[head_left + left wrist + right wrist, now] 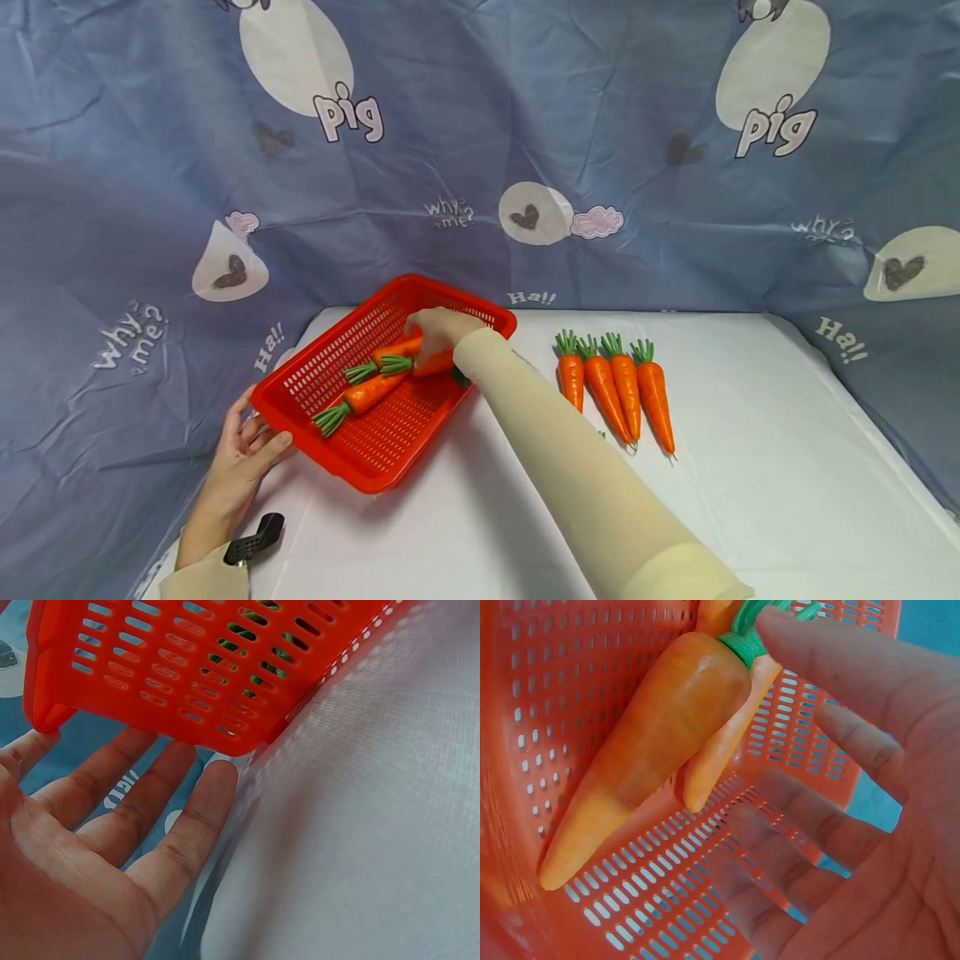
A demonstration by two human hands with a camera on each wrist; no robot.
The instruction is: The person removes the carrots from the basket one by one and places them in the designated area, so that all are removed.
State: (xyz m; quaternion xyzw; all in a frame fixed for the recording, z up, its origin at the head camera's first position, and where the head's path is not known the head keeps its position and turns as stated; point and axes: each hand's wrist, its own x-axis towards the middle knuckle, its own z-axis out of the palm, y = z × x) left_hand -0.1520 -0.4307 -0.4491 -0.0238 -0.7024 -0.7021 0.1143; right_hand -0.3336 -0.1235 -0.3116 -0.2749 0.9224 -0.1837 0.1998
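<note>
A red perforated plastic basket (324,452) sits at an angle on the white table. Inside it lie orange carrots with green stems, one (367,395) towards the near-left end and another (396,350) behind it. My right hand (442,328) reaches down into the basket over a further carrot (432,363). In the right wrist view, that hand's fingers are spread, and its thumb lies right by the green stem of a large carrot (667,712). At the near-left end, my left hand (242,467) touches the basket with nearly straight fingers, fingertips along its lower edge.
Right of the basket, several carrots (624,392) lie side by side on the white tabletop (765,467), stems to the back. A bit of green stem (602,434) shows beside my right sleeve (570,467). A blue printed cloth (450,150) hangs behind the table.
</note>
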